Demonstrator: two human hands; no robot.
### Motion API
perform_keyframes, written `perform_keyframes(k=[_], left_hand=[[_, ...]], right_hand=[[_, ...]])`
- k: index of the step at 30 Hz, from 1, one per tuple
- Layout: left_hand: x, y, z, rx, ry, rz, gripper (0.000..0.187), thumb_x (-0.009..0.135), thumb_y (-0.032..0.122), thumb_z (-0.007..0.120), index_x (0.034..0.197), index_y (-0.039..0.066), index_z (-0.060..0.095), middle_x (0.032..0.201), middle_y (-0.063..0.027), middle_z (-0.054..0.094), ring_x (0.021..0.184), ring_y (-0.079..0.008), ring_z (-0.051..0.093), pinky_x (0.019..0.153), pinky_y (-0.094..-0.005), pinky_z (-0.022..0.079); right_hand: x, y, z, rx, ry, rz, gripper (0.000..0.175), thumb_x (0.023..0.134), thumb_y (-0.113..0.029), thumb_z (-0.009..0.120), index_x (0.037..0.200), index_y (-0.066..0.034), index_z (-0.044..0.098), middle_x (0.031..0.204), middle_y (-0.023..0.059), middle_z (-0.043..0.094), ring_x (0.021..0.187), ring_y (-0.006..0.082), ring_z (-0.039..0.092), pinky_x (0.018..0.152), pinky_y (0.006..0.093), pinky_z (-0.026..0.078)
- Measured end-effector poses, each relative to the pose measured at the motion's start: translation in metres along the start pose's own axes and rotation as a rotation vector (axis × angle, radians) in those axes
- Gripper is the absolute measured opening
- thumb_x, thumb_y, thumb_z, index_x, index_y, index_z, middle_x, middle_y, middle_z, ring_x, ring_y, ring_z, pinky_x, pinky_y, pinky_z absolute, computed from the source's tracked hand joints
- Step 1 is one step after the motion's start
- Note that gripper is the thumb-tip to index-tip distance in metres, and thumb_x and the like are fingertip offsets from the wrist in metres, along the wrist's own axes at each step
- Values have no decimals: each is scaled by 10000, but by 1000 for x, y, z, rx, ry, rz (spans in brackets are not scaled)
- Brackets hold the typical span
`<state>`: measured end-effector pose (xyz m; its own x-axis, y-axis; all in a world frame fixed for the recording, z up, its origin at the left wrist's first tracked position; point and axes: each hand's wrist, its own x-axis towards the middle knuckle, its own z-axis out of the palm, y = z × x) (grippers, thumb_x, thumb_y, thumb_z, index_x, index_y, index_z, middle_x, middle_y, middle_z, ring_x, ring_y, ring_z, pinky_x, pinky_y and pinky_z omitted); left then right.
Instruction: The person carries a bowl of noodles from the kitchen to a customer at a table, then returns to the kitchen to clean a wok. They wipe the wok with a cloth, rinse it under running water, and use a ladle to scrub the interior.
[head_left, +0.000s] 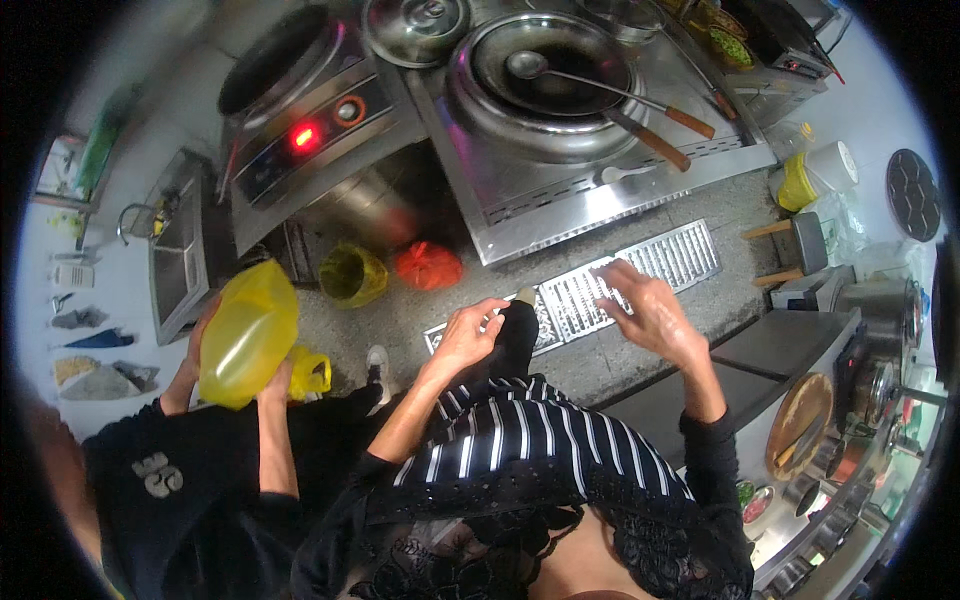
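Both my hands hang free in front of my striped apron, above the floor. My left hand (471, 330) has its fingers slightly bent and apart, with nothing in them. Further right, my right hand (651, 311) spreads its fingers over the metal floor drain grate (667, 260); it holds nothing. Beyond them stands a steel stove (555, 214). It carries a wok (499, 94), whose wooden handle points towards me. A ladle (592, 80) lies across the wok. On the stove's near rim rests a white spoon (622, 174).
At my left a co-worker holds a yellow plastic bag (251, 337) in both hands. A yellow-lined bin (352, 276) and a red bag (429, 265) sit on the floor. Right are a stool (808, 241) and a counter (787, 341) bearing a round cutting board (806, 401) with a knife.
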<state>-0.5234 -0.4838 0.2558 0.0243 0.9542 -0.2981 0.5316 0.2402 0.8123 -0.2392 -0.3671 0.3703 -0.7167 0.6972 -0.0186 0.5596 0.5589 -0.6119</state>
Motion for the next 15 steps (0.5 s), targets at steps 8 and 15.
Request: perform_keyframes(k=[8, 15], left_hand=[[146, 32, 20, -107, -103, 58, 341, 941, 164, 621, 1275, 96, 637, 874, -92, 683, 829, -219, 687, 770, -377, 541], [234, 55, 18, -132, 4, 13, 323, 972, 153, 595, 1286, 80, 626, 884, -64, 686, 793, -143, 646, 743, -313, 538]], right_hand=[[146, 153, -121, -213, 269, -62, 375, 909, -175, 644, 1257, -38, 619, 1162, 177, 629, 937, 393, 667, 815, 478, 531], [205, 311, -150, -440, 123, 132, 439, 917, -334, 642, 1276, -88, 590, 1124, 203, 643, 992, 413, 657, 847, 508, 516]])
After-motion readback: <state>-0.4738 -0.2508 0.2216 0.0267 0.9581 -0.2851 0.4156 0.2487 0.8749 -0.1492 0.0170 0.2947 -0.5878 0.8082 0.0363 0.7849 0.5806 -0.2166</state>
